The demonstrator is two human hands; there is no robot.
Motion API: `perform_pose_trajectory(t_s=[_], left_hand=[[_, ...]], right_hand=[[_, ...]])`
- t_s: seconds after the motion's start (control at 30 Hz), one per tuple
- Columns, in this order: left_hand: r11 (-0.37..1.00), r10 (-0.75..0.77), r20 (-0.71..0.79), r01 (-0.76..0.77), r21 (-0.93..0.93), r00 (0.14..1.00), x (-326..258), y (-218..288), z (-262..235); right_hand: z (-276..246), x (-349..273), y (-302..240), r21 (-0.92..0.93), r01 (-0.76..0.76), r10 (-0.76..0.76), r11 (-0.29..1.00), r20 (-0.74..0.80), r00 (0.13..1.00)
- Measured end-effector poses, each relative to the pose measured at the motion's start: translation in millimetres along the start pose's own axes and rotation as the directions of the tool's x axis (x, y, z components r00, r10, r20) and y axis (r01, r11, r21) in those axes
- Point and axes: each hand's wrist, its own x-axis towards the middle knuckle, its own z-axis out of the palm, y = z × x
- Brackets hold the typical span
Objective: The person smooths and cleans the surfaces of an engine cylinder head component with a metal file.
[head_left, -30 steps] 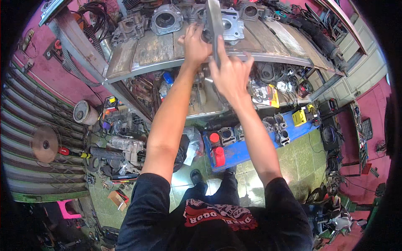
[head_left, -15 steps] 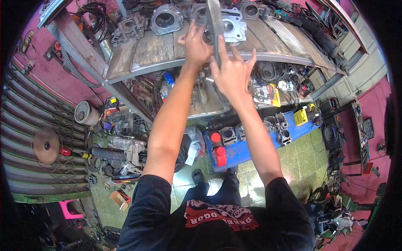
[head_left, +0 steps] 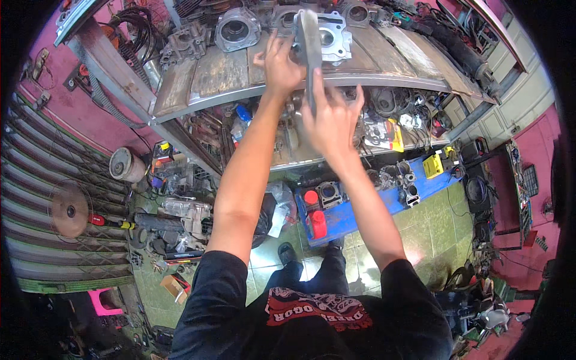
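My right hand [head_left: 333, 123] grips a long, flat grey metal file [head_left: 311, 45], its index finger laid along the top; motion smears the fingers a little. The file points away from me over the shelf edge, covering the left side of a silver engine cylinder block [head_left: 335, 42] with a round bore. Just left of the file, my left hand [head_left: 282, 69] is curled at the edge of the wooden shelf [head_left: 222, 75]. What its fingers press or hold is hidden behind the hand and file.
A round-bored engine casing [head_left: 238, 30] and other engine parts line the shelf. On a lower shelf lie mixed parts and a yellow packet [head_left: 396, 137]. Below stands a blue bench [head_left: 354, 219] with cylinder parts and red containers [head_left: 318, 223]. A fan [head_left: 71, 210] is far left.
The file and right hand have drawn back slightly toward me, uncovering more of the cylinder block's top. My left hand has stayed nearly in place.
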Motion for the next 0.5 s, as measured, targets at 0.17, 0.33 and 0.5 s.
perform_pose_trajectory(t_s=[0.17, 0.33, 0.5], left_hand=[[0.998, 0.05, 0.009, -0.05, -0.025, 0.999, 3, -2, 1], [0.978, 0.063, -0.077, -0.077, -0.192, 0.995, 5, -2, 8], [0.998, 0.006, -0.035, -0.008, -0.058, 0.999, 2, -1, 3]], right_hand=[[-12, -48, -1, 0.168, 0.016, -0.022, 0.986, 0.038, 0.999], [-8, 18, 7, -0.026, -0.028, 0.028, 0.999, 0.004, 1.0], [-2, -19, 15, 0.01, -0.004, 0.004, 1.0, 0.077, 0.997]])
